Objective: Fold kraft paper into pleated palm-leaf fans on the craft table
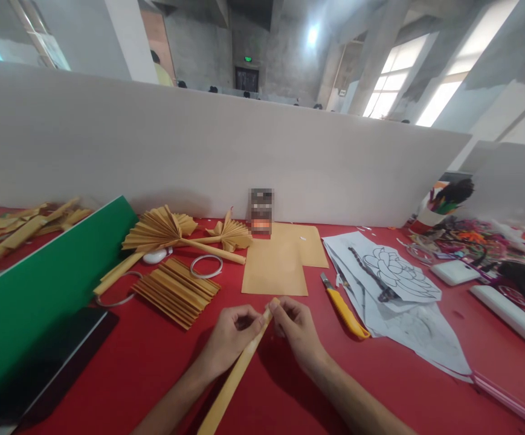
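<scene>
A long narrow strip of folded tan paper runs from the bottom edge up to my fingers. My left hand pinches it near its far end, thumb on top. Right at that end, my right hand grips the tip between thumb and fingers. Beyond my hands lie flat tan paper sheets. A pleated paper piece rests to the left, with fan-shaped paper pieces on stems behind it. To the right is a yellow utility knife.
A green board leans at the left beside a dark flat device. Printed line drawings, a white power bank and tangled coloured materials lie at the right. A white partition stands along the back of the red table.
</scene>
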{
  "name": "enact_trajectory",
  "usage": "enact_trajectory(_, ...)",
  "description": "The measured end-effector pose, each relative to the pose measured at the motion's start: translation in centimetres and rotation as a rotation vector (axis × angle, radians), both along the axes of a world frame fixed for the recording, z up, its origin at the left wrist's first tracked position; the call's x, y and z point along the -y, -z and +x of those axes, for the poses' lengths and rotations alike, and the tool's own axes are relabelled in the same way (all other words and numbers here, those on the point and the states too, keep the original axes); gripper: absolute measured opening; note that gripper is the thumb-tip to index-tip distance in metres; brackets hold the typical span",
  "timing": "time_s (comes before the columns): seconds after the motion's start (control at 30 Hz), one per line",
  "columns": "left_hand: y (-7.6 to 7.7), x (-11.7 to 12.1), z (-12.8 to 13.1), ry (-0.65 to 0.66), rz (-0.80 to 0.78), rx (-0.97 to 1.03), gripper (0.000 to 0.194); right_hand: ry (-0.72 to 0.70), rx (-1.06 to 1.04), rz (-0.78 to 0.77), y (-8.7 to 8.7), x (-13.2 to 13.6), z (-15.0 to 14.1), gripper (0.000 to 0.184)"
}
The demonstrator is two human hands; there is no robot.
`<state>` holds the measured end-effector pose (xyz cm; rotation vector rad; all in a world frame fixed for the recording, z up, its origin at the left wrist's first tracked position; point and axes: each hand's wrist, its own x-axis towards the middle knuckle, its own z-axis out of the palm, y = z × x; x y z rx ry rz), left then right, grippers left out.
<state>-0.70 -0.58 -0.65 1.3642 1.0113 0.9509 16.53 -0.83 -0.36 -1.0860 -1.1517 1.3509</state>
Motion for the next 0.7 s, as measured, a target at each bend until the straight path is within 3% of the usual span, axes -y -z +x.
enact_trajectory(0.27, 0.8, 0.0, -0.4, 0.071, -0.130, 0.064, 0.033, 0.054, -0.017, 0.049, 0.2, -0.8, 1.2, 0.047)
enact_trajectory(0.5, 0.2, 0.3, -0.3, 0.104, -0.253, 0.091, 0.038, 0.125, -0.045, 0.070, -0.2, -1.1, 1.7, 0.042)
enact_trajectory(0.7, 0.6, 0.5, -0.6, 0.133, -0.322, 0.103, 0.039, 0.166, -0.087, 0.051, -0.2, -1.8, 2.2, 0.037)
